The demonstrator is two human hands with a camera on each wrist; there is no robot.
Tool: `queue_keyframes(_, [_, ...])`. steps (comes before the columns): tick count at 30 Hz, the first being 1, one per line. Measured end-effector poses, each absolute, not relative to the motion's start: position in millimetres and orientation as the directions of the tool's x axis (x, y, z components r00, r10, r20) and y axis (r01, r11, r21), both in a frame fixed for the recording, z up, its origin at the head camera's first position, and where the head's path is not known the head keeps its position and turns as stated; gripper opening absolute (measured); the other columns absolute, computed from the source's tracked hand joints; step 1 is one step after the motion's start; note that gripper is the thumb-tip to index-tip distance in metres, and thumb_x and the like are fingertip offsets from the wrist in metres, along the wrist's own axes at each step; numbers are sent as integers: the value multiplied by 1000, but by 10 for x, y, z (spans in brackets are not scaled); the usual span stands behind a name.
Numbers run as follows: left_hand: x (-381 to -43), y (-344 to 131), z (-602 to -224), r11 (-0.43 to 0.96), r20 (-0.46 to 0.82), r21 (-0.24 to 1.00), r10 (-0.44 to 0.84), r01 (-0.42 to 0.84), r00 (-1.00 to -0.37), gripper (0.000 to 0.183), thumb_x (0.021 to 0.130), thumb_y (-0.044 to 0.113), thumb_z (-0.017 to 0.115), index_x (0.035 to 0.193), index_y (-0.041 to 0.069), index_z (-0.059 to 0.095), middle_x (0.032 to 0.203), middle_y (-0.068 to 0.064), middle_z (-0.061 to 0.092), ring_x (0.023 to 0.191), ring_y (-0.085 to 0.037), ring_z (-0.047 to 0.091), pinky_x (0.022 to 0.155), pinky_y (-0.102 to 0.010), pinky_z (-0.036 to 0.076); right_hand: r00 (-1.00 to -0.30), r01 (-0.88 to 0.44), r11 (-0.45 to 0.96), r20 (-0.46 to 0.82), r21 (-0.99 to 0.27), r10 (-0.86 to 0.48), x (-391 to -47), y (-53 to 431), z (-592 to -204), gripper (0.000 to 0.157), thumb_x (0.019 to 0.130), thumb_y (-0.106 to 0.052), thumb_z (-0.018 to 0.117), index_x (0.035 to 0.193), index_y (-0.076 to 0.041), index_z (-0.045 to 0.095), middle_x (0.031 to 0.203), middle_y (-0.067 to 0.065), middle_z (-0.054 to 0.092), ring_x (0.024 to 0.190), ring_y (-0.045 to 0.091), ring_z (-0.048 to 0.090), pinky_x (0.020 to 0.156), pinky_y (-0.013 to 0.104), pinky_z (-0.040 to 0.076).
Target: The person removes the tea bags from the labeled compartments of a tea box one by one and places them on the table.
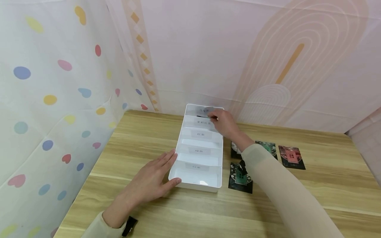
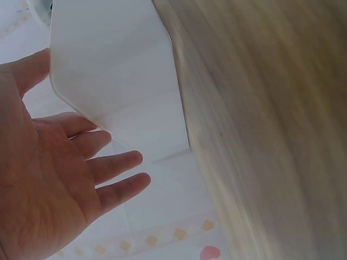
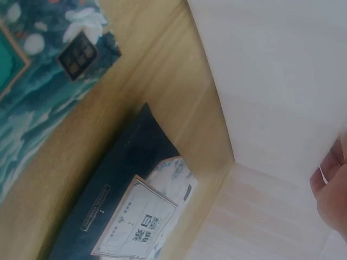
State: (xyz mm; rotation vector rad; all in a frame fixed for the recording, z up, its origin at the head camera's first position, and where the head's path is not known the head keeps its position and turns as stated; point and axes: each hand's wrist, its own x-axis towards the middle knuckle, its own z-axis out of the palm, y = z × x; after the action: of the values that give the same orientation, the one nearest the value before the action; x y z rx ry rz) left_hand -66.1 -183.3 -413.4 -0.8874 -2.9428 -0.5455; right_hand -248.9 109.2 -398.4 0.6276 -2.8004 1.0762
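Note:
A long white box (image 1: 195, 187) with labelled dividers stands lengthwise on the table. My left hand (image 1: 150, 180) rests against its near left corner, fingers straight along the side and thumb at the front edge. In the left wrist view, those fingers (image 2: 116, 187) spread beside the white wall. Over the far end of the box, my right hand (image 1: 225, 124) pinches a thin dark packet (image 1: 203, 116), of which only an edge shows; the rest is hidden in the far compartment. The right wrist view catches just part of that hand (image 3: 332, 187) at the rim.
Right of the box lie several dark tea packets on the wooden table (image 1: 190, 218): a green one (image 1: 240, 180) nearest, a white one (image 3: 142, 216), another green one (image 1: 269, 147) and a red one (image 1: 291, 157). A patterned curtain (image 1: 184, 49) hangs close behind the box.

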Motion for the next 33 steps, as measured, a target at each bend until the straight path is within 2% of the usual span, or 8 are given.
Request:
queue_keyframes(9, [-658,-1825,-4131,780,112,324,530,535,-840,82,102,57,60,159,0,41,168,-12,34,150,-39,40,116,-57,41,-909,-413,648,247,-640,-335,-2475,1111,-3916,17,101,5,65,115,4,75,115,18,71,108,32,67,92,40,58])
queue_keyframes(19, [-657,-1821,-4128,778,123,321,532,541,-838,82,102,56,61,159,0,41,168,-13,35,149,-39,41,116,-56,41,-925,-378,650,240,-660,-294,-2437,1154,-3797,17,104,-2,63,118,4,72,116,17,69,107,31,65,91,42,56])
queue_keyframes(27, [-660,-1809,-4127,775,123,316,538,547,-834,82,102,56,61,159,0,41,168,-13,34,149,-40,41,116,-56,41,-895,-442,630,356,-638,-269,-2375,1224,-3668,15,103,-3,65,113,4,73,107,18,72,97,31,67,84,43,56])
queue_keyframes(33, [-663,-1806,-4115,773,126,320,538,547,-834,82,102,55,62,158,0,42,168,-13,35,148,-40,42,115,-56,42,-885,-459,630,387,-627,-259,-2302,1298,-3541,14,103,-2,65,112,5,73,108,17,70,97,30,66,86,43,57])
